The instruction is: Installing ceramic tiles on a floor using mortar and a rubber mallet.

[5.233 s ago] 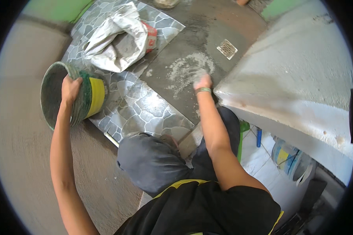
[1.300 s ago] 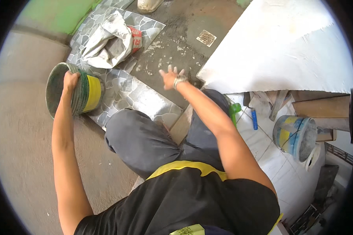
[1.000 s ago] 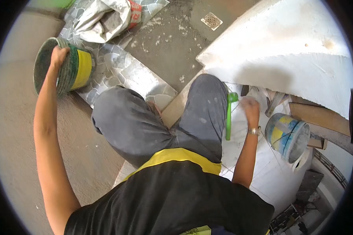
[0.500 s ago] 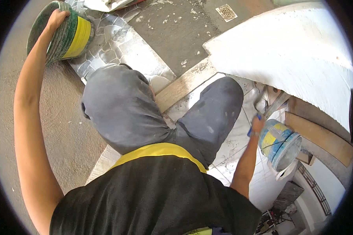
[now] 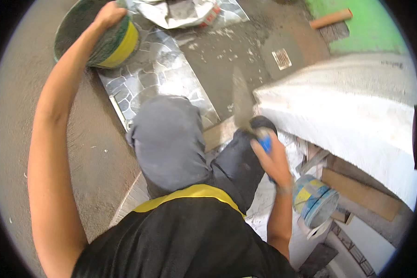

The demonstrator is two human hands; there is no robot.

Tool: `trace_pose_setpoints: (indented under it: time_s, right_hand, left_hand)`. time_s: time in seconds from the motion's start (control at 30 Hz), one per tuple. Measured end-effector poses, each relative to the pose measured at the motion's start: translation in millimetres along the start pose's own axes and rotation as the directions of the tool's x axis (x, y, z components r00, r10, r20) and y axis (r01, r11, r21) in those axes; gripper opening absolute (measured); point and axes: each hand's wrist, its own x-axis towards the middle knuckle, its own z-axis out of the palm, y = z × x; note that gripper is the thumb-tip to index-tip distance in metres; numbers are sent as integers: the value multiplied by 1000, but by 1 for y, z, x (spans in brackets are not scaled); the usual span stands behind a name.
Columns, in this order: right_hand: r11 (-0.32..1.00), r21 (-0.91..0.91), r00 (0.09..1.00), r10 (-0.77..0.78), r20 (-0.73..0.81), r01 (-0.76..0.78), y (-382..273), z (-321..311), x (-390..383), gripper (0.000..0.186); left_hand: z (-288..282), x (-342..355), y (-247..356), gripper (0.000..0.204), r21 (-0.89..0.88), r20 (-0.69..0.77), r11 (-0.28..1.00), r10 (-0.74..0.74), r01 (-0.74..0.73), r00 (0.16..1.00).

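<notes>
Left hand (image 5: 110, 15): gripping round green-and-yellow plastic bucket (image 5: 123, 48)
Right hand (image 5: 273, 161): gripping blue-handled, pointed metal trowel (image 5: 242, 103), right of bucket

No wording is reading clearly anywhere. On the white sack (image 5: 190, 22), red print (image 5: 211, 17) is showing at the right side, too small and blurred to make out. Below and left of the sack, the green bucket (image 5: 69, 39) is wearing a yellow band (image 5: 123, 48) without legible characters. Far below and right of the sack, the blue bucket (image 5: 316, 204) is carrying a yellow patch (image 5: 303, 195), its markings blurring.
</notes>
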Motion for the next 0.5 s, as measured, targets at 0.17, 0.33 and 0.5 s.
trace_pose_setpoints:
  time_s: [0.17,0.33,0.5]
  right_hand:
    - [975,-211,982,-26,185,66,39,152,181,48]
    - [970,-171,951,-121,286,175,18,249,257,52]
    - [986,-163,983,57,174,-28,21,247,300,50]
  left_hand:
    - [10,8,21,40,12,-44,1000,9,-9,999]
    - [-1,-8,32,47,-14,-97,1000,18,-19,995]
    - [-6,-9,32,46,-60,-90,998,-22,17,996]
